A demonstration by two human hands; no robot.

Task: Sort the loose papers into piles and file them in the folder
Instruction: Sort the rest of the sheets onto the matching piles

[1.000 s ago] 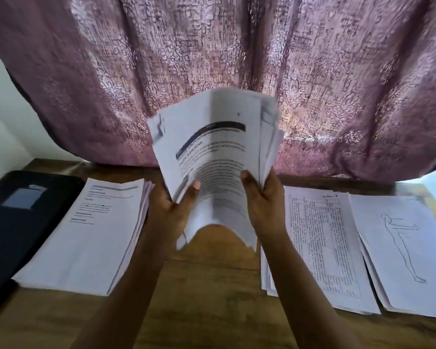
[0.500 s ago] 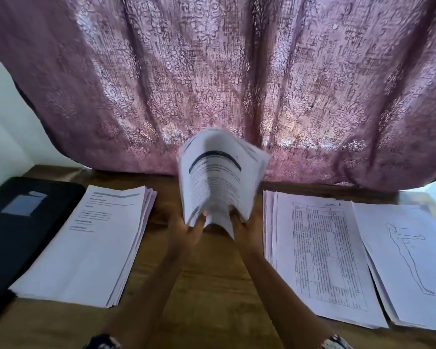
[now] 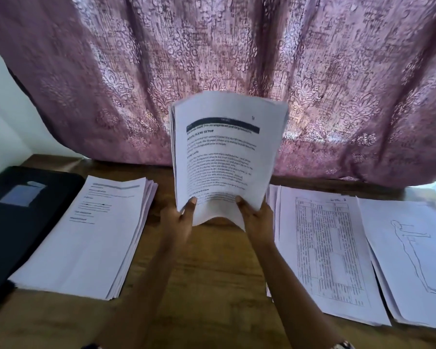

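Note:
A thick stack of printed papers (image 3: 224,157) stands upright above the middle of the wooden table (image 3: 207,285). My left hand (image 3: 178,220) grips its lower left corner and my right hand (image 3: 257,215) grips its lower right corner, thumbs on the front page. A pile of text pages (image 3: 86,238) lies flat to the left. On the right lie a pile topped by a table sheet (image 3: 325,255) and a pile topped by a figure drawing (image 3: 410,260). A black folder (image 3: 18,217) lies shut at the far left.
A purple patterned curtain (image 3: 237,59) hangs along the table's back edge. A white wall (image 3: 0,117) shows at the left. Bare wood lies between the left and right piles, under my forearms.
The held stack dropped toward the table half a second ago, then rose again and now stands straighter with its edges more even. The flat piles and the folder have not moved.

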